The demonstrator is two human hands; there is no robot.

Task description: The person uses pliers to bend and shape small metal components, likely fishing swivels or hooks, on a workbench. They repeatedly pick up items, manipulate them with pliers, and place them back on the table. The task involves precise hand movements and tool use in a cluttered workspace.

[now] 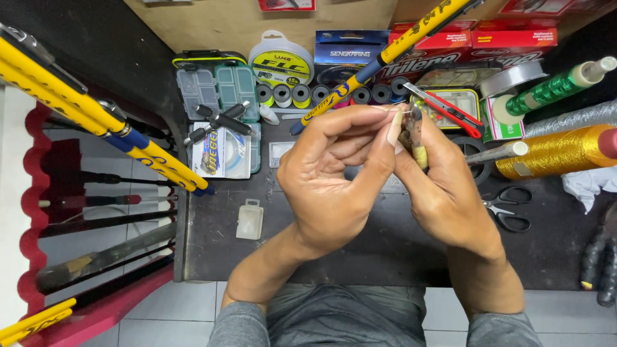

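Both hands met above the middle of the dark work table. The left hand was curled, its thumb and forefinger pinched together at the top against the right hand's fingertips; whether it gripped anything of its own there could not be told. The right hand was closed around a small fishing-rod part, a dark metal piece with a cork-coloured end that stuck out between its thumb and fingers. The part was held in the air, above the table's centre and just in front of the row of small line spools.

A blue-and-yellow fishing rod ran slantwise from behind the left hand's fingertips up toward the far edge. Just right of the hands lay a red utility knife on a yellow-rimmed tackle box, and nearer the table's right front lay black-handled scissors. A gold thread cone and a green thread spool lay at the far right. To the left sat a clear compartment box, a packet of fishing line and a small clear plastic case. More yellow-and-blue rods leaned over a red rack at the left.
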